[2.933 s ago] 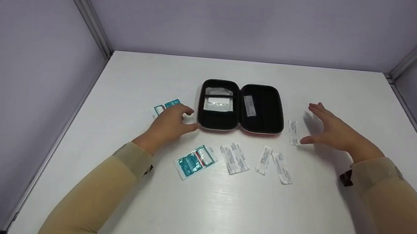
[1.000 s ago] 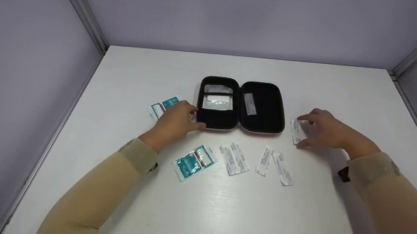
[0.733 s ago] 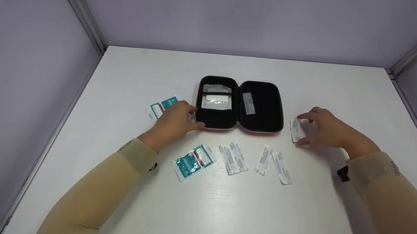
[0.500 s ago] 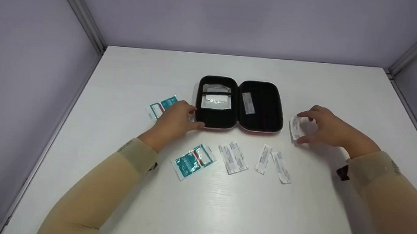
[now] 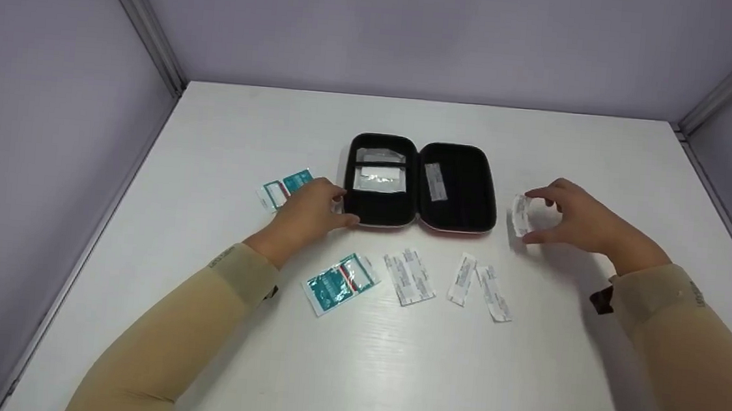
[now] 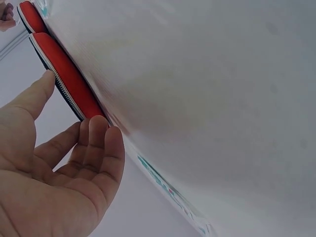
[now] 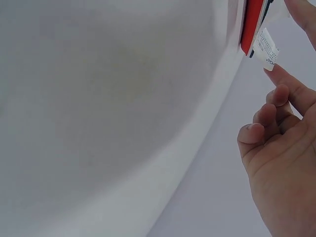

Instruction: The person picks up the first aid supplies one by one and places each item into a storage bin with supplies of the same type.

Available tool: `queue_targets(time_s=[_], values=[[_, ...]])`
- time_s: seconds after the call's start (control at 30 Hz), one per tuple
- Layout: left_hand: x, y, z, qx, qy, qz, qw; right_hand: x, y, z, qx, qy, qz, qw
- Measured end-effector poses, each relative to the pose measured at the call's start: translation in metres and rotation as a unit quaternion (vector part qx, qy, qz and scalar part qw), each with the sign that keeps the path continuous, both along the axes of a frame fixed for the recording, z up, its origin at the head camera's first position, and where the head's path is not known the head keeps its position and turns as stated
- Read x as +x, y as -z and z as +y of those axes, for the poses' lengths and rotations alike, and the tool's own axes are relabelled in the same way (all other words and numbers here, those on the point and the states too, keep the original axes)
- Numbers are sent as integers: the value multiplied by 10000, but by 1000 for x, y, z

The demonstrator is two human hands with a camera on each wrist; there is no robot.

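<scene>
My right hand [image 5: 580,219] pinches a white paper-wrapped adhesive bandage [image 5: 520,216] by its two ends, between thumb and fingertips. The strip bows slightly and hangs over the table, right of the case; the right wrist view shows print on its wrapper [image 7: 265,48]. An unzipped black-lined case [image 5: 457,203] lies spread flat, with a red outer shell [image 6: 74,81] and a zipper edge. Its left half holds clear packets [image 5: 381,179] under a strap, its right half one wrapped bandage [image 5: 436,181]. My left hand [image 5: 307,210] holds the case's left front corner with thumb and fingers.
A teal-and-white packet [image 5: 282,189] lies partly behind my left hand. Nearer on the white table [image 5: 353,374] are another teal packet [image 5: 340,285], a joined pair of wrapped strips [image 5: 410,277] and two single ones, a left strip [image 5: 463,280] and a right strip [image 5: 494,294].
My right hand has come down to the bandage at the right, taken its ends and raised it off the table. My left hand has moved onto the case's corner and stays there.
</scene>
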State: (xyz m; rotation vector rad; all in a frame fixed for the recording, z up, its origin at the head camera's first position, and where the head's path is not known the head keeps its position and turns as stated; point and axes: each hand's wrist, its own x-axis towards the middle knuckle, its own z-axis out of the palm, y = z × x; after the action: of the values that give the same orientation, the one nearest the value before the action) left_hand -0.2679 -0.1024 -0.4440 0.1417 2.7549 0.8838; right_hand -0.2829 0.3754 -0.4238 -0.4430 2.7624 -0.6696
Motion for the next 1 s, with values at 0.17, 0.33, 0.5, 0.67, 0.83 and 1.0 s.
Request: queue_targets(time_s=[0.17,0.33,0.5,0.67,0.83,1.0], values=[[0,-1,-1,79,11,13,10000,-3,-2,-2,-60,60,-8,10000],[-2,-1,-1,113,9,12,9999,-6,-6,-7,-195,103,16,9998],[-3,0,0,15,83,101,9999,-8,-12,-14,-249,43,66,9997],[-3,2,-1,11,118,170,9998,-11,-15,-20,-288,1,108,9995],[-3,2,-1,9,73,201,9998,-16,-15,-25,-398,9,137,9991],[-2,1,0,4,72,177,9998,-17,-12,-31,-429,-43,78,9990]])
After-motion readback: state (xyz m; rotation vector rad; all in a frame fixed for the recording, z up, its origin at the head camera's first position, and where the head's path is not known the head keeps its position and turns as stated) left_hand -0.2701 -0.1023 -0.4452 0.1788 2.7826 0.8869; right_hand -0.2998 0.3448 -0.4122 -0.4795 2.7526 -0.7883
